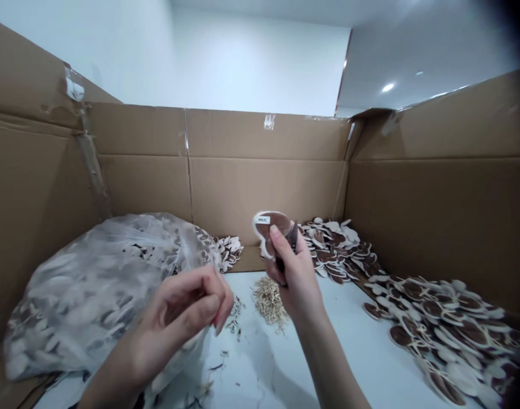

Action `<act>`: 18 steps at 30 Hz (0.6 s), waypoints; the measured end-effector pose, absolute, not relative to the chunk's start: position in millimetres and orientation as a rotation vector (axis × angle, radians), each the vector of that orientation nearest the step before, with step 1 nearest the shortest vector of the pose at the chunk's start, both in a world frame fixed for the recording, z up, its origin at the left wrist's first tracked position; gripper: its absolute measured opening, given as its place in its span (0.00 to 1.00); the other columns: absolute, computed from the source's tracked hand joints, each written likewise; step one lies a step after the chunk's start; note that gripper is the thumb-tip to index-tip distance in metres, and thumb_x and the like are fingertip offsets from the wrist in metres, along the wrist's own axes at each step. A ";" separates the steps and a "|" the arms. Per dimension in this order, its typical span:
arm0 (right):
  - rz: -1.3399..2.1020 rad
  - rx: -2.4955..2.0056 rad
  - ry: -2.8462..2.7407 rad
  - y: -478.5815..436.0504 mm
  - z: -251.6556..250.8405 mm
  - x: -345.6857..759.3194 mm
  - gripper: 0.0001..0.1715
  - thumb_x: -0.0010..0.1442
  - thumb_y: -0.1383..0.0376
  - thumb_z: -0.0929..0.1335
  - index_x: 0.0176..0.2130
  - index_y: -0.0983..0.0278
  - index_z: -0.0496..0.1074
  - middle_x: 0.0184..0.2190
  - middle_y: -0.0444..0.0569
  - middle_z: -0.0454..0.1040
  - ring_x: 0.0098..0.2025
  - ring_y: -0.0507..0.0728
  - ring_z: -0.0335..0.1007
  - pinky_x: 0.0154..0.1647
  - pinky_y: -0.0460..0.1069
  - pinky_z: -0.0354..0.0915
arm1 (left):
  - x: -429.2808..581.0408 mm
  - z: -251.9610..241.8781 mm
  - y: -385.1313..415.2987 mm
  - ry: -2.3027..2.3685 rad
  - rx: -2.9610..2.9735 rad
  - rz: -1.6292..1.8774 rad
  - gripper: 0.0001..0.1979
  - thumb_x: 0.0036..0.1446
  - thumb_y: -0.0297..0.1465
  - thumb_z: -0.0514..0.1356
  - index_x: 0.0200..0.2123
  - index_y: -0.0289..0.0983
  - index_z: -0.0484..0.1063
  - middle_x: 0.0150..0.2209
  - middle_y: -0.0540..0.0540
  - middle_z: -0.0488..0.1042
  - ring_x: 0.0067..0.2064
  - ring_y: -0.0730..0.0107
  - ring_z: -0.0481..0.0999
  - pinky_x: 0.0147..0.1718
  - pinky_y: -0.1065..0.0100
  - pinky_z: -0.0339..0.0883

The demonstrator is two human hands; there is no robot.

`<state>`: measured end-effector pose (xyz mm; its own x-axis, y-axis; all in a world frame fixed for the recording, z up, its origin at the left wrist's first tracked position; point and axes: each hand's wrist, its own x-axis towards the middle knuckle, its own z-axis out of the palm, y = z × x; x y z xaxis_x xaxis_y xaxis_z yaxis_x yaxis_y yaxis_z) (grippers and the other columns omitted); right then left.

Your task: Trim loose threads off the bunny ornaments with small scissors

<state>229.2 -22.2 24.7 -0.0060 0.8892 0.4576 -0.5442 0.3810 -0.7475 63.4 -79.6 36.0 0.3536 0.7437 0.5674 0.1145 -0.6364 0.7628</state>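
My right hand [294, 258] is closed around a brown fabric piece [279, 220] with a fuzzy white edge and a small white label. The thumb presses on its brown face. A dark tool [294, 236], mostly hidden by the fingers, is in the same hand; its kind I cannot make out. Lower and to the left, my left hand [187, 309] is curled, thumb against the bent fingers. Whether anything thin is pinched there does not show. Below my right hand lies a heap of pale thread scraps [269, 301] on the white tabletop [345, 335].
A large translucent plastic bag [84, 284] full of similar pieces bulges on the left. Piles of brown-and-white pieces [451, 324] line the right side, with a smaller pile [229, 251] at the back. Tall cardboard walls [263, 182] surround the work surface on three sides.
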 end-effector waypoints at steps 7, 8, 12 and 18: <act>1.112 -0.512 -1.130 -5.7 32.2 255.6 0.23 0.53 0.52 0.74 0.27 0.62 0.61 0.17 0.35 0.57 0.14 0.43 0.39 0.13 0.43 0.36 | 11.8 47.4 -83.2 1.067 2.538 0.781 0.05 0.63 0.32 0.56 0.33 0.43 0.70 0.33 0.50 0.74 0.35 0.67 0.74 0.35 0.71 0.68; 1.111 -0.512 -1.148 -6.4 31.8 254.7 0.23 0.53 0.51 0.74 0.27 0.62 0.61 0.17 0.35 0.57 0.14 0.43 0.39 0.13 0.43 0.36 | 4.6 47.7 -78.9 1.101 2.581 0.716 0.04 0.62 0.33 0.57 0.35 0.44 0.72 0.34 0.50 0.75 0.36 0.67 0.75 0.35 0.72 0.69; 1.143 -0.496 -1.309 -10.6 28.5 246.0 0.23 0.55 0.48 0.72 0.27 0.62 0.64 0.16 0.36 0.57 0.15 0.45 0.42 0.13 0.43 0.38 | -7.3 48.6 -67.3 1.184 2.644 0.632 0.06 0.60 0.34 0.59 0.39 0.47 0.76 0.40 0.48 0.78 0.41 0.63 0.77 0.41 0.70 0.71; 1.243 -0.539 -1.554 -18.4 26.4 234.3 0.21 0.57 0.51 0.70 0.25 0.63 0.67 0.16 0.36 0.55 0.17 0.46 0.44 0.14 0.43 0.43 | 15.6 45.5 -63.0 1.150 2.500 0.852 0.18 0.66 0.41 0.49 0.37 0.45 0.78 0.37 0.47 0.79 0.38 0.63 0.77 0.36 0.69 0.70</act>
<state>234.3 -18.4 26.4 -0.3711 0.8217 0.4326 -0.2417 0.3643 -0.8994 15.6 -63.0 45.5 0.5144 0.7577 0.4017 0.6050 -0.6526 0.4562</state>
